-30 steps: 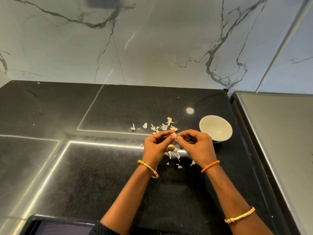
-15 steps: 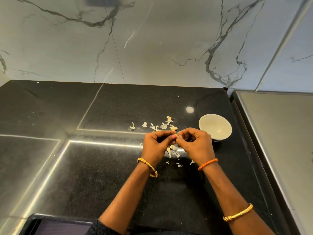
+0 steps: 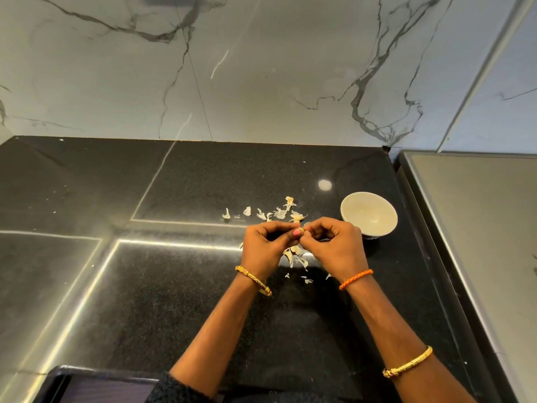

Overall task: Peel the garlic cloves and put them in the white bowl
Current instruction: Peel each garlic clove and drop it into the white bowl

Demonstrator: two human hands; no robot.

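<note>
Black table, white bowl sitting right of the hands, looks empty. Left hand and right hand are both curled up tight, pinching one garlic clove between them. Peel bits scattered underneath and just beyond.

Premises present as a domestic kitchen: polished black granite countertop abutting a grey-veined marble-look wall, a steel appliance top alongside, and garlic skins beside a white bowl.
</note>
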